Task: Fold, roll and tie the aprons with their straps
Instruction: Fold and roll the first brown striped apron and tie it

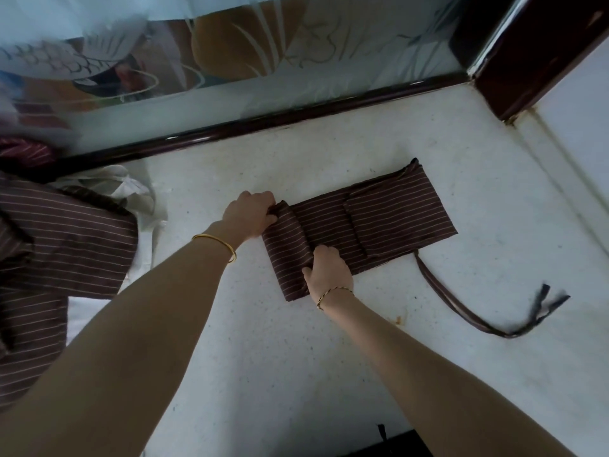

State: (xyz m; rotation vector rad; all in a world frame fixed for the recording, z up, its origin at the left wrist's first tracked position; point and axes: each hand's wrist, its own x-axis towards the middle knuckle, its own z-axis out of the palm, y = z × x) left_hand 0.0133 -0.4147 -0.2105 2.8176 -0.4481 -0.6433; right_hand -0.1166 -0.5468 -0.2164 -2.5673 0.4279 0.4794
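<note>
A brown pinstriped cloth apron (pixel 395 219), already folded into a long flat band, lies on the white speckled stone counter (pixel 296 374), and both hands sit at its one turned-over end. The left hand (pixel 248 214) grips the far corner of that end, its fingers (pixel 263 197) curled over the raised lip of cloth. The right hand (pixel 328 270) grips the near corner, with its thumb along the edge and its fingers (pixel 324 255) bent down onto the fold. Holding both corners at once keeps the first turn square across the band, so I judge this to be the start of the roll rather than another fold.

From the fingers, the rest of the band stretches away flat and unrolled, and only a short flap is lifted beneath the knuckles. Whether the fingertips tuck under the cloth or merely press on top is hard to tell, since the flap hides them.

A brown fabric strap (pixel 456 308) trails off the band's near edge well beyond the right fingers and curls loose on the counter, with its frayed ends apart from the cloth. Left out like this, it should stay free for tying once the roll reaches it.

Well away from the left fingers, on their outer side, a heap of brown striped aprons (pixel 66 232) waits unfolded.
</note>
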